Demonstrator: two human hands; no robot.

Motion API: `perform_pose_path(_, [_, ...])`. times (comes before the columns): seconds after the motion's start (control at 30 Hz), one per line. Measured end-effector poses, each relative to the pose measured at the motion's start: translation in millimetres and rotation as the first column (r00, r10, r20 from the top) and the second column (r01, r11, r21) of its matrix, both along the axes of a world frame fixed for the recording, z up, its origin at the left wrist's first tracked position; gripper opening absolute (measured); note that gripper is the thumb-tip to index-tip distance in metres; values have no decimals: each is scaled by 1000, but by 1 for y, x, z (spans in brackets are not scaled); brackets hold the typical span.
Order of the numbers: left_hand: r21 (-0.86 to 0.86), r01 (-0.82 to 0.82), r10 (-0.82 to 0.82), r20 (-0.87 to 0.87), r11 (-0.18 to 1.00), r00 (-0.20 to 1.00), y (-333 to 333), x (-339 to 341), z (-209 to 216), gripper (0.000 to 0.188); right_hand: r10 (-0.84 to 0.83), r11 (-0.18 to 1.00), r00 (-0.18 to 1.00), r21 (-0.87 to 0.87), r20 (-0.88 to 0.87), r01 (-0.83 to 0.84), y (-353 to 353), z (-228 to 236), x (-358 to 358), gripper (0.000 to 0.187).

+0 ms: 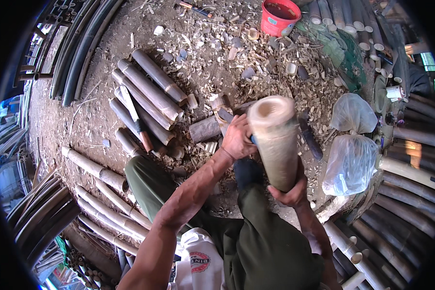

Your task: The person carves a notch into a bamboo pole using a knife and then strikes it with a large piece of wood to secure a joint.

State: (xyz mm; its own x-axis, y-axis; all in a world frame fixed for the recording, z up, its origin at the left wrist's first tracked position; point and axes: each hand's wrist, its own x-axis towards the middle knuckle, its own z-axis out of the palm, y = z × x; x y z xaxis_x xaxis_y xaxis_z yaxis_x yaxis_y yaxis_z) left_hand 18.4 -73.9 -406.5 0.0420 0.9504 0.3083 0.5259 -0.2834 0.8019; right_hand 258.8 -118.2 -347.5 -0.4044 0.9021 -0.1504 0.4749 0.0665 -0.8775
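A thick bamboo section, pale with a hollow upper end, stands tilted over my right leg and is slightly blurred. My right hand grips it around its lower end. My left hand is closed beside its upper part. A bit of blue shows by those fingers and a dark flat piece juts out above the knuckles, but what this hand holds is unclear. Behind my left hand, a short log lies on the chip-strewn ground. A knife with a broad blade and brown handle rests on several cut bamboo sections to the left.
A red bucket stands at the far side beside green netting. Clear plastic bags sit to the right. Bamboo poles line the right edge, with more poles at far left. Another tool lies far back.
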Motion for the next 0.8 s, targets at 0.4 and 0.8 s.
perform_pose_path(0.4, [36, -31, 34, -85, 999, 996, -8, 0, -5, 20, -23, 977, 982, -211, -190, -18, 4, 24, 3, 99])
perform_pose_path(0.8, [-11, -54, 55, 154, 999, 987, -3, -17, -48, 29, 120, 978, 968, -142, -220, -154, -8, 8, 3, 100])
